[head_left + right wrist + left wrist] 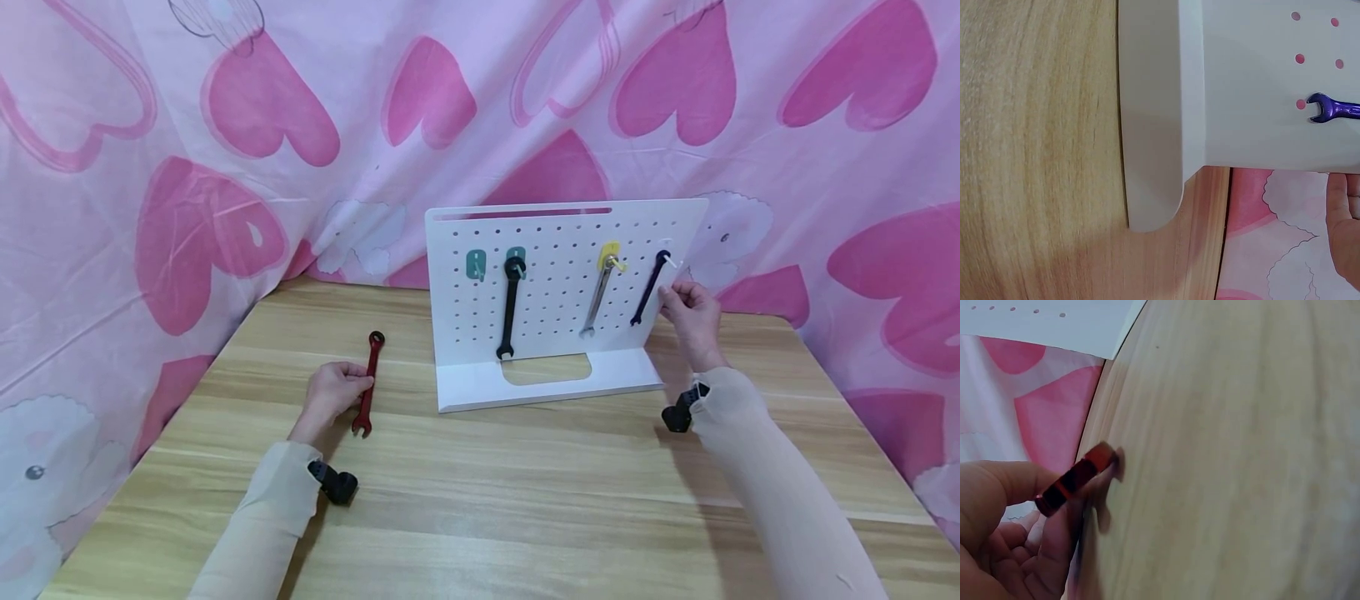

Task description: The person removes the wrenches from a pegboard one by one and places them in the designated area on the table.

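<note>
My left hand (333,390) pinches the red wrench (372,358) left of the board (553,333); my right hand (692,315) grips it, and tugging could unhook 3 hung wrenches (510,308).

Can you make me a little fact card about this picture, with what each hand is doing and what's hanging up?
Left hand: pinches the red wrench
Right hand: holds the right edge of the white board
Hanging up: black wrench, silver wrench, purple wrench
Bare hook: the far-left green hook
Under the board: wooden table
Behind: pink cloth with hearts
</note>
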Motion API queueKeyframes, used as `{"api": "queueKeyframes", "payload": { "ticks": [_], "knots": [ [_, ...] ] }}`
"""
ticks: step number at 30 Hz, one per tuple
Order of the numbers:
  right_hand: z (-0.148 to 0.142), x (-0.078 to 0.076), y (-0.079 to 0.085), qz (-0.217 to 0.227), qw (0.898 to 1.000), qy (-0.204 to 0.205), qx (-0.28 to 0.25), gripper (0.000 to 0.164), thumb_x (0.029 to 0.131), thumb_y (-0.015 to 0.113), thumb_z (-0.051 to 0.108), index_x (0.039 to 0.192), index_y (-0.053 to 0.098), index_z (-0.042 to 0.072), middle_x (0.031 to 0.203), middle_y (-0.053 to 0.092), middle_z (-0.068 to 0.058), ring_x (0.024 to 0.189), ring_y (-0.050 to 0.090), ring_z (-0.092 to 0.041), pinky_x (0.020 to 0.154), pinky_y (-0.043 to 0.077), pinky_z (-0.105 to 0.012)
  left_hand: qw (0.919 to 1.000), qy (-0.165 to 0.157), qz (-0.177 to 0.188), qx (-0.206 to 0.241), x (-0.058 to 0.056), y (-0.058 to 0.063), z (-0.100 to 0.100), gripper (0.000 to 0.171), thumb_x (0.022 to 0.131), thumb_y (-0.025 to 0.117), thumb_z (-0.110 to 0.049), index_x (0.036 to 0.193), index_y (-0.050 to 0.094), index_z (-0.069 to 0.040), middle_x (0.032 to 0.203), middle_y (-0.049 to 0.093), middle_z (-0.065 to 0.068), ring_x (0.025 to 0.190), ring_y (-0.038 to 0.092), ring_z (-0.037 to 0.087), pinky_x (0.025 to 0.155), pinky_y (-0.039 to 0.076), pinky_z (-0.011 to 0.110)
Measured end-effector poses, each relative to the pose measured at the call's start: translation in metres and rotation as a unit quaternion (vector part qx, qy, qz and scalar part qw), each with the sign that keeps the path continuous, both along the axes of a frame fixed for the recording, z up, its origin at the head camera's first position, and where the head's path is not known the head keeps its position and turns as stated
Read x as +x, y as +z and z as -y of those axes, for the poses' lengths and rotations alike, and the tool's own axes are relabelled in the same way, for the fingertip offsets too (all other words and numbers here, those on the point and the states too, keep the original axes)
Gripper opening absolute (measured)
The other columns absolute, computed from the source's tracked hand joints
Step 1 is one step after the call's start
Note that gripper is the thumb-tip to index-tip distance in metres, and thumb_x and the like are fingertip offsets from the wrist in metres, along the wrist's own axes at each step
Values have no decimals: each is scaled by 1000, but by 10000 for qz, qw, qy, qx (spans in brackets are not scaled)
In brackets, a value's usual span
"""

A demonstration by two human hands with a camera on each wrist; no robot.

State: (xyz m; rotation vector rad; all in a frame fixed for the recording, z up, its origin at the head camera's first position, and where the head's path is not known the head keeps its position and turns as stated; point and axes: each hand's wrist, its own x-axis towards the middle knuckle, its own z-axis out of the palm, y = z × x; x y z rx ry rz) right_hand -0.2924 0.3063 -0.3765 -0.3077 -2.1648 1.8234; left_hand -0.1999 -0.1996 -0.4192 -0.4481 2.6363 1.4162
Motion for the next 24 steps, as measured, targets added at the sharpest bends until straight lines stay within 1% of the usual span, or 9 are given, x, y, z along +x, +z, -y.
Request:
{"api": "queueKeyframes", "payload": {
  "ticks": [4,7,10,12,17,21,24],
  "knots": [
    [1,1,1,13,10000,27,-62,31,86,62,37,105,59,13,96,58,5,96,57,-9,94,46,-32,9991,-89,-45,-404,0,0,2,22,88,64,-18,100,67,0,83,72,7,60,57,4,54,43,20],
    [1,2,2,10,10000,35,-92,31,86,62,36,105,59,13,96,58,5,96,58,-9,93,46,-32,9981,-169,-118,-579,0,0,4,22,87,65,-18,98,68,0,79,72,5,59,56,4,54,41,21],
    [2,2,2,-19,9999,25,-97,30,86,62,35,105,59,12,95,58,5,95,58,-8,91,47,-30,9975,-239,-147,-643,1,0,5,21,86,65,-19,96,68,0,75,71,3,58,56,5,53,41,22],
    [2,2,2,-32,9999,20,-123,29,86,62,35,104,59,12,94,58,5,94,58,-7,90,47,-29,9966,-274,-163,-761,0,1,5,20,86,66,-20,94,68,-1,72,70,2,59,55,6,55,40,23],
    [2,2,2,11,9999,-19,-127,31,84,62,38,103,59,14,95,58,6,94,57,-7,94,46,-32,9944,-321,-154,-997,-2,2,6,20,85,68,-22,90,70,-3,71,69,1,60,54,8,55,38,24],
    [2,2,2,48,10000,-53,-32,30,84,62,39,102,59,15,94,57,6,94,56,-7,96,46,-35,9945,-298,-36,-1001,-2,2,6,18,84,68,-22,89,69,-5,71,68,0,60,54,9,54,38,24],
    [2,2,2,40,10000,-51,12,29,85,62,39,102,59,15,94,57,6,93,56,-6,94,47,-32,9943,-288,-20,-1022,-2,1,7,17,84,69,-22,88,69,-5,70,67,-1,60,53,10,53,38,24]
  ]
}}
